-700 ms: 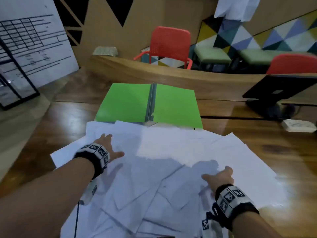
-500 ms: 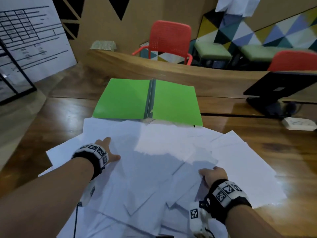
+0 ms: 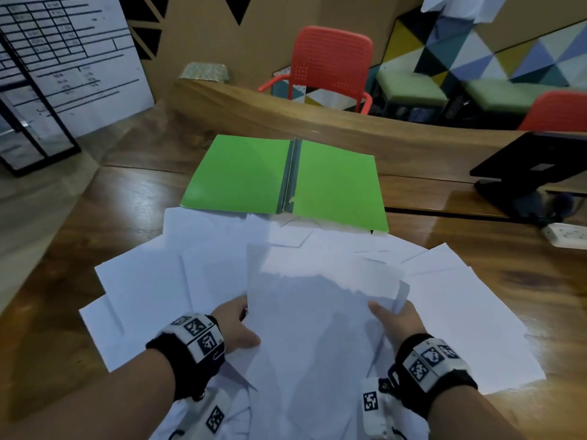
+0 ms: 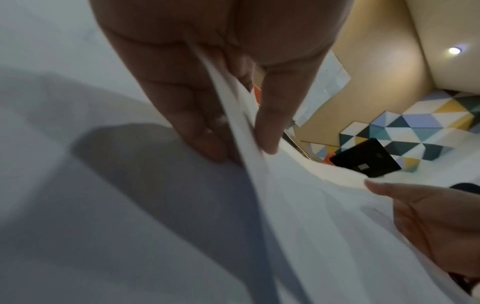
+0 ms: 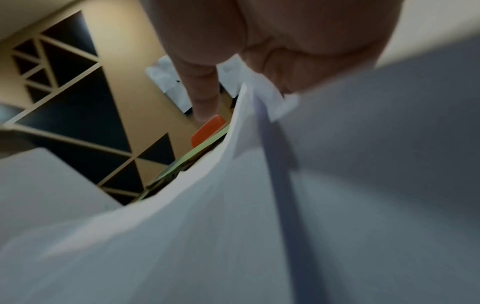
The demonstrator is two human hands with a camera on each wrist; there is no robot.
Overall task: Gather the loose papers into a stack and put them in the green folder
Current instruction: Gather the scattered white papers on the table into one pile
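Loose white papers [image 3: 152, 281] lie spread over the wooden table [image 3: 524, 281], overlapping one another. A raised bundle of sheets [image 3: 314, 312] stands between my hands. My left hand [image 3: 236, 325] grips its left edge, with the thumb on top and fingers under the sheets [image 4: 249, 131]. My right hand [image 3: 395, 322] holds the right edge, thumb over the paper [image 5: 249, 131]. The green folder [image 3: 286, 179] lies open and flat just beyond the papers, its near edge partly covered by sheets.
A black laptop stand [image 3: 533, 173] and a white power strip [image 3: 567, 235] sit at the right. A red chair [image 3: 330, 68] stands behind the raised wooden ledge [image 3: 317, 122]. A whiteboard [image 3: 63, 58] leans at the far left.
Both hands have drawn in toward the middle and closer to me, pulling sheets together. They now grip a lifted bundle instead of resting flat on the spread papers.
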